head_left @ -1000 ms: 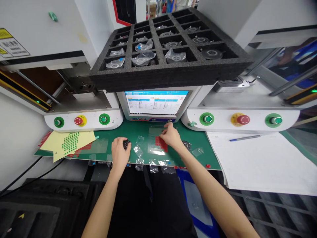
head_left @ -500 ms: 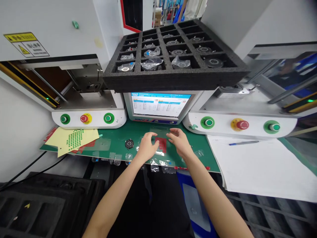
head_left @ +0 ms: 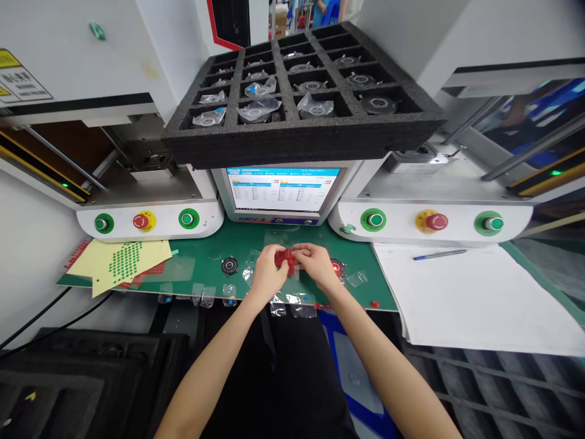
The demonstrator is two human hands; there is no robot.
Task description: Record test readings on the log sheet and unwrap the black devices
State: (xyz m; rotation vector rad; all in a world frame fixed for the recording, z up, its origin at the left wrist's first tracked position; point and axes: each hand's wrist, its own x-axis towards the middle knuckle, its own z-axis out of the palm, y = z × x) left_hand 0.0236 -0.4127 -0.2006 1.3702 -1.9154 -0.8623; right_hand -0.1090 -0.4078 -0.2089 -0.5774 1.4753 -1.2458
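Observation:
A sheet of red stickers on a clear backing is between my two hands over the green work mat. My left hand grips its left side, thumb and fingers closed round the edge. My right hand pinches at its right side; its fingertips partly hide the red pieces. Just beyond the right hand sits a round part with a red face, partly covered by that hand. A black round speaker-like part lies on the mat to the left.
A black foam tray of round parts, some bagged, overhangs the monitor. Machines with button panels flank it. Yellow sticker sheets lie left; papers with a pen lie right. Small clear bags hang along the mat's front edge.
My hands were apart above the red sticker sheet; they have come together and closed on it. The red-faced round part now shows beside my right hand. The view has shifted slightly.

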